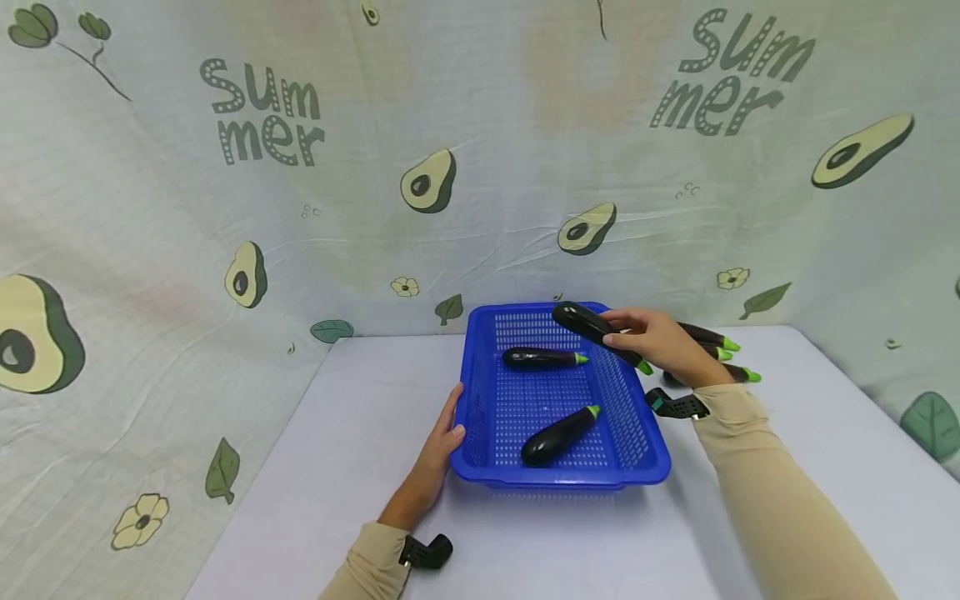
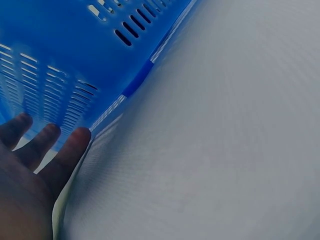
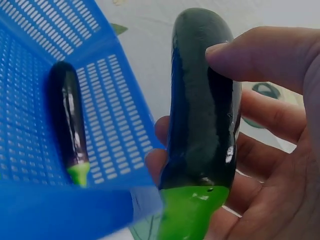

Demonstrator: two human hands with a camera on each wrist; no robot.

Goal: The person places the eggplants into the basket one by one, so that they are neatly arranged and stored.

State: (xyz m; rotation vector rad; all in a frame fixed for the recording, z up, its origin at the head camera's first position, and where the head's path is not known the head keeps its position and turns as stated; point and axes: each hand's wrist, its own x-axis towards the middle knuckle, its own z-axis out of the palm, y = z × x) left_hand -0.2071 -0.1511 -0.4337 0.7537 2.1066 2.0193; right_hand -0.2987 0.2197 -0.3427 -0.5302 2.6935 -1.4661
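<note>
My right hand [image 1: 663,343] grips a dark eggplant [image 3: 202,100] with a green stem end, thumb on one side and fingers curled round the other. This eggplant is held up over the right rim of a blue perforated basket [image 1: 630,400]. Inside the basket lie two more eggplants, one [image 1: 538,358] towards the back and one [image 1: 558,437] slanted near the front. At the basket's left side, my left hand [image 1: 431,462] rests against the outer wall, thumb at the rim. In the left wrist view its straight fingers [image 2: 72,150] touch the slotted wall.
To the right of the basket, partly behind my right hand, a pile of eggplants [image 1: 708,337] lies on the white table [image 1: 360,417]. Behind the table hangs a cloth [image 1: 502,183] printed with avocados and leaves.
</note>
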